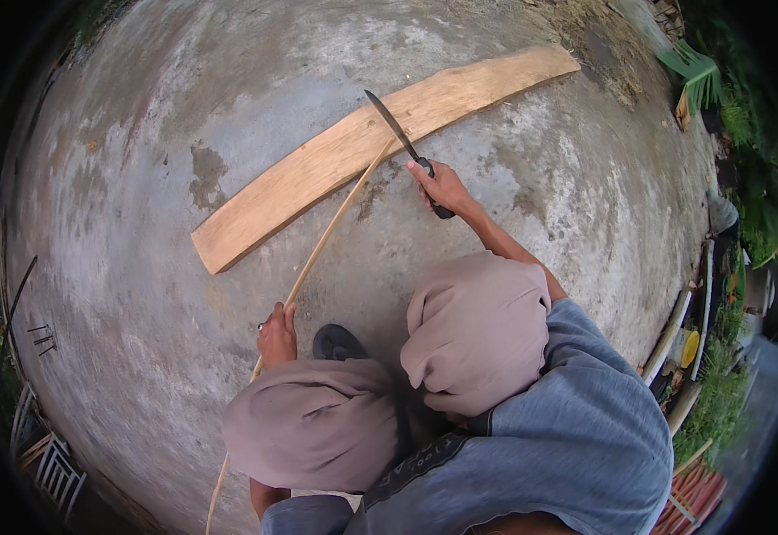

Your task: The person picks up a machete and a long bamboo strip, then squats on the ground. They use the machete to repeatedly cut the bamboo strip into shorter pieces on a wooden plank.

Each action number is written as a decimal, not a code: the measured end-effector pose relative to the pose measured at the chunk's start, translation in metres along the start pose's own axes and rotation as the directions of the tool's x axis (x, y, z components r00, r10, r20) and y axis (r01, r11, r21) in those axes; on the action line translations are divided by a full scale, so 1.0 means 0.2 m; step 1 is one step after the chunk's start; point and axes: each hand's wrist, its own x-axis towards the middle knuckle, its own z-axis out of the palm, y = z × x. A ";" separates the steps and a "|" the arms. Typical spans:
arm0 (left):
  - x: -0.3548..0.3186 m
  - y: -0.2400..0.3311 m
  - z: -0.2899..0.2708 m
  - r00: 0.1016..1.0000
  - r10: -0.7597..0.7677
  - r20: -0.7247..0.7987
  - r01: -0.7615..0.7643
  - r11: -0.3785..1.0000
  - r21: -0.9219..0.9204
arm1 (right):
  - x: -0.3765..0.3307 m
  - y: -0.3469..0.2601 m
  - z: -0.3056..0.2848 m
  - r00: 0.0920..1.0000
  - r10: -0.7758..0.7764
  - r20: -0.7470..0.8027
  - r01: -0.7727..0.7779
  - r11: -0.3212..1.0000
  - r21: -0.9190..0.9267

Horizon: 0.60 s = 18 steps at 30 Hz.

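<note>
Both hands are gripping: right hand fingers are wrapping the black handle of a long knife, blade lying across the far plank. Left hand is closing around a thin bamboo strip, which is running from near left up to the plank, tip meeting the blade.

In the upper middle of the frame lies a plank of pale raw wood, matt and rough-sawn, on a concrete floor that looks grey, mottled and gritty. The thin stick at centre is smooth light wood or bamboo. The knife has a dull dark metal blade and a black, matt handle.
</note>
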 end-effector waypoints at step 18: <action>0.07 -0.04 -0.12 0.992 0.128 0.005 -0.127 0.986 -0.105 | -0.08 -0.01 -0.05 0.953 -0.287 -0.097 0.179 0.793 -0.583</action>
